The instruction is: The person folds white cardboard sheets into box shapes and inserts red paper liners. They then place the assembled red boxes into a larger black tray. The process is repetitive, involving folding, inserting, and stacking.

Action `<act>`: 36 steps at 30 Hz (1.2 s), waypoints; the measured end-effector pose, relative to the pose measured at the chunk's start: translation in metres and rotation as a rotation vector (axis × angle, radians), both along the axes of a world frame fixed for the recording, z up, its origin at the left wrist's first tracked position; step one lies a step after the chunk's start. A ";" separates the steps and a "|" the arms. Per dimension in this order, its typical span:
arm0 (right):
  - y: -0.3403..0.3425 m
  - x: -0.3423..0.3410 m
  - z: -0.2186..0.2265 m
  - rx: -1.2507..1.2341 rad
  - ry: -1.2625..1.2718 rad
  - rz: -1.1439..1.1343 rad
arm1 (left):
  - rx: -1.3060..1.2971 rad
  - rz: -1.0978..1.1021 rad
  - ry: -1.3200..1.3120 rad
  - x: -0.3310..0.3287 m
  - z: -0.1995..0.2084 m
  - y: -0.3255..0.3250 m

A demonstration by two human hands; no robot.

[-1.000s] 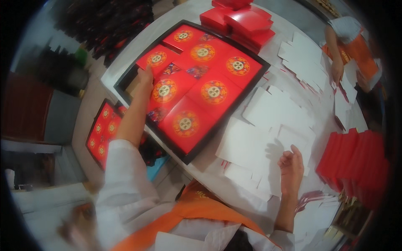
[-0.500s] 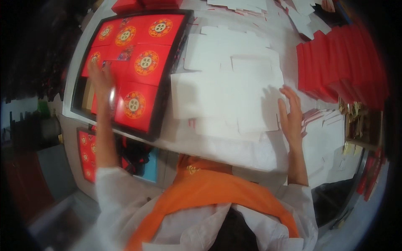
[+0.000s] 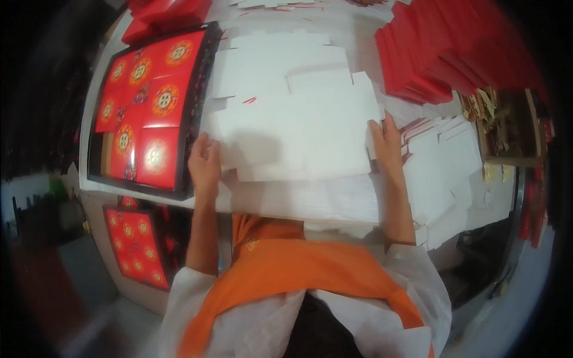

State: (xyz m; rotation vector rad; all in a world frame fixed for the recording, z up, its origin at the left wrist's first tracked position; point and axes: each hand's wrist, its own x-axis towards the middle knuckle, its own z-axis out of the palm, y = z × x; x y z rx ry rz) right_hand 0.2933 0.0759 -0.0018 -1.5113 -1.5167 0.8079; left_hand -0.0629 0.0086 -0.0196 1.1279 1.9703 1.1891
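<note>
One left hand (image 3: 205, 162) and one right hand (image 3: 388, 146) are beside flat white cards (image 3: 310, 131) (can't tell if they pinch), maybe taking hold, so the next move needs both sides even.

It looks like a packing workshop: white card blanks (image 3: 304, 131) and stacked red boxes (image 3: 170, 13) cover a table (image 3: 310, 200).

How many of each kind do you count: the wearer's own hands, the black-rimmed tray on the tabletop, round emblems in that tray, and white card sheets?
Own hands, left hand and right hand: 2
Black-rimmed tray on the tabletop: 1
Round emblems in it: 7
White card sheets: overlapping, no sure count
Total, sheets left out: 10
</note>
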 end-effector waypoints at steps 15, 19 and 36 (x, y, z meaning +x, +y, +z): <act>-0.011 -0.004 0.013 -0.103 0.050 -0.011 | 0.204 -0.371 -0.533 0.034 0.079 0.003; -0.018 -0.012 0.021 -0.232 0.166 0.105 | 0.347 -0.645 -0.280 0.057 0.092 0.018; -0.030 -0.055 0.048 -0.479 0.254 0.509 | -0.172 -0.708 -0.012 0.083 0.059 0.030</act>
